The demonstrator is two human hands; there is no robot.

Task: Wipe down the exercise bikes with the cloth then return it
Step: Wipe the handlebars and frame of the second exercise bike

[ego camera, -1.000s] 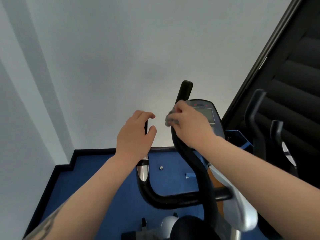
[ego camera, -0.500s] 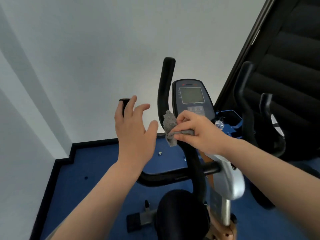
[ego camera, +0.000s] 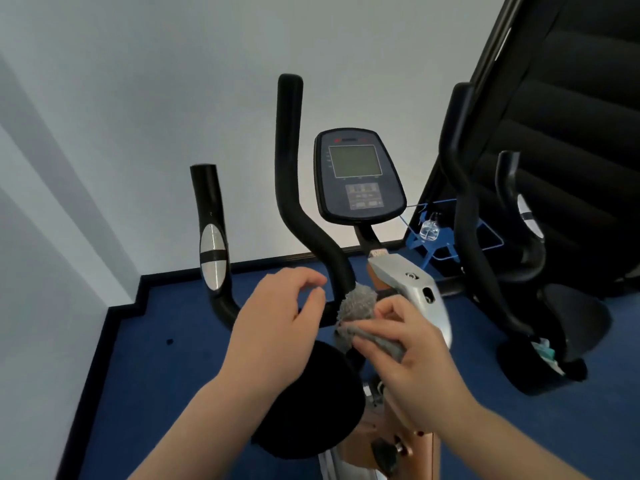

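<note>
An exercise bike stands in front of me with a black right handlebar [ego camera: 298,188], a shorter left handlebar [ego camera: 211,237] with silver sensor pads, a grey console [ego camera: 358,176] and a black seat [ego camera: 311,403]. My right hand [ego camera: 412,355] grips a grey fluffy cloth [ego camera: 358,306] pressed against the base of the right handlebar, beside the silver stem cover [ego camera: 415,289]. My left hand [ego camera: 277,320] hovers just left of the cloth, fingers curled and apart, holding nothing.
A second exercise bike [ego camera: 485,237] stands to the right with its own black handlebars. Behind it is a blue wire rack [ego camera: 446,237] holding a clear bottle [ego camera: 429,230]. White walls close in at the left and back. The floor [ego camera: 166,375] is blue carpet.
My right hand has slid the cloth down the right handlebar from its upper part to its base. My left hand let go of the left handlebar and dropped beside the cloth.
</note>
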